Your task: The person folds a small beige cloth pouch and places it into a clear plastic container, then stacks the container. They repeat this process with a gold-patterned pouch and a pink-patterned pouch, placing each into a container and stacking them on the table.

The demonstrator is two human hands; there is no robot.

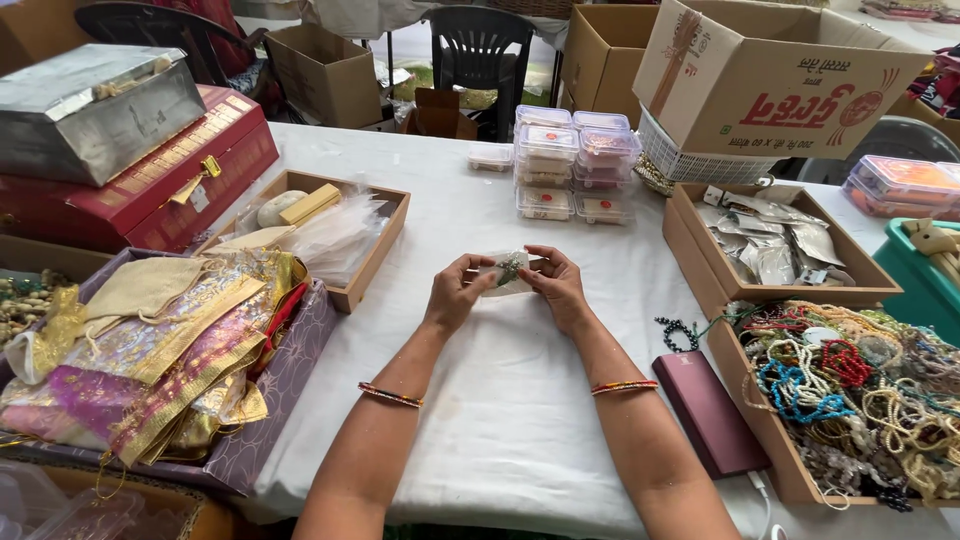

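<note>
- Your left hand [455,293] and right hand [556,285] pinch a small clear packet [507,272] from both sides, fingers closed on its edges.
- The packet is see-through with a green and dark trinket inside.
- It sits at the centre of the frame, above the white tablecloth [500,400].

Left hand [455,293] and right hand [555,285] pinching small clear packet [507,272], white table [500,400], bead tray [850,400]
</note>
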